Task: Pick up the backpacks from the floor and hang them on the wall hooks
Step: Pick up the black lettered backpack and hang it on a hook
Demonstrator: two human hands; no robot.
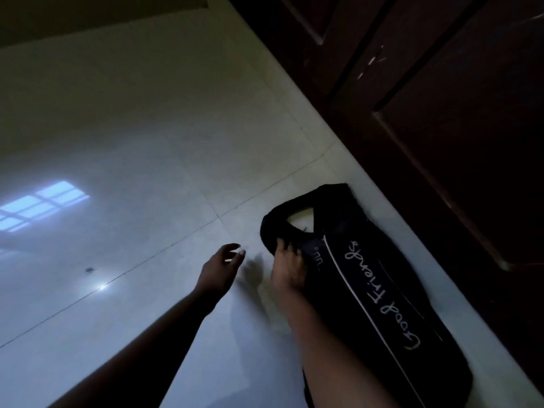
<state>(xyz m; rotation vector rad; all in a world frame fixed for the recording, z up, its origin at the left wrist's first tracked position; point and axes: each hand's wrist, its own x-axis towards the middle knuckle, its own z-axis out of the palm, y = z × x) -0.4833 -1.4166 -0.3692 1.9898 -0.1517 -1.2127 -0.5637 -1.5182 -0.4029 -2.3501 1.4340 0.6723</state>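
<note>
While the dim light flattens most detail, a black fabric backpack [368, 290] lies flat on the glossy pale tiled floor [132, 142], just beside a dark panelled wooden door [441, 113]. White cursive lettering and a thin white stripe run along it. The right hand [287, 265] presses on its upper end, fingers curled into the soft cloth near the looped strap. The left hand [219, 267] hovers nearby, open and empty. The bag's lower end is cut off by the right forearm.
</note>
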